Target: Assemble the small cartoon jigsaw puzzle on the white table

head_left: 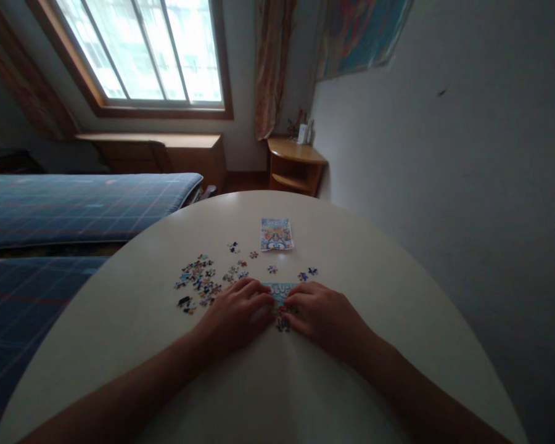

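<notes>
A partly joined jigsaw puzzle, with a light-blue lettered top strip, lies flat on the round white table between my hands. My left hand has its curled fingers against the puzzle's left edge. From the other side, my right hand grips the right edge with fingers bent and thumb close to them. Both hands cover part of the puzzle, so exactly which pieces they touch is hidden. Just below the joined part, a few small dark pieces show between the thumbs.
Loose puzzle pieces are heaped left of my left hand. Several single pieces lie beyond my hands. Farther back rests a printed picture sheet. Beds with plaid covers stand left of the table; a wall rises at right.
</notes>
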Demonstrator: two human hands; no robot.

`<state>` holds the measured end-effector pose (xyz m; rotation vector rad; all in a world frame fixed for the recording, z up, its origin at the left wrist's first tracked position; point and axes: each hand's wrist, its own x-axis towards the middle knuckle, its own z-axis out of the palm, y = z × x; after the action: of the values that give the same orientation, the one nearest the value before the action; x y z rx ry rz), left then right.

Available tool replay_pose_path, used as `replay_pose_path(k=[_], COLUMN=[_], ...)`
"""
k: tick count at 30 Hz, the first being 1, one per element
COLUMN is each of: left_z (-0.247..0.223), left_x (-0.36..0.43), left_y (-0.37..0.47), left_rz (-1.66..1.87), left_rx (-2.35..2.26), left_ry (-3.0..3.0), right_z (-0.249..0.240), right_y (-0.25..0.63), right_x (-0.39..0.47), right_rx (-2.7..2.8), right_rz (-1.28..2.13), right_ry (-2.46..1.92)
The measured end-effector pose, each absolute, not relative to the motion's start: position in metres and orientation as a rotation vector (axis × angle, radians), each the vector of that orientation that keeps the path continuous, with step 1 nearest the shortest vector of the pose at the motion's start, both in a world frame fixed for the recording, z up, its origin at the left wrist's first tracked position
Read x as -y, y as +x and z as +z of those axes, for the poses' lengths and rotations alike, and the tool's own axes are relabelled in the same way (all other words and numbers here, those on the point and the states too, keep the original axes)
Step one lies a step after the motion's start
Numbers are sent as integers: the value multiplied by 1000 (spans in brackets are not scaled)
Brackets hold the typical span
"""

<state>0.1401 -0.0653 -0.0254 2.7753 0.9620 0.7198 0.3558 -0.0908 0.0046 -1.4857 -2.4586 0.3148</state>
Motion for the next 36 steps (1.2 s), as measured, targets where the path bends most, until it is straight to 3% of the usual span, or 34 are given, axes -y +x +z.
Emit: replay_pose_path(k=[36], left_z=[-34], left_x=[71], left_y=[142], left_rz=[744], left_rx=[-1012], left_ry=[2783], right_z=[10], right_y=[354], right_x=[93], right_rx=[2470], right_rz=[305], right_ry=[-1493])
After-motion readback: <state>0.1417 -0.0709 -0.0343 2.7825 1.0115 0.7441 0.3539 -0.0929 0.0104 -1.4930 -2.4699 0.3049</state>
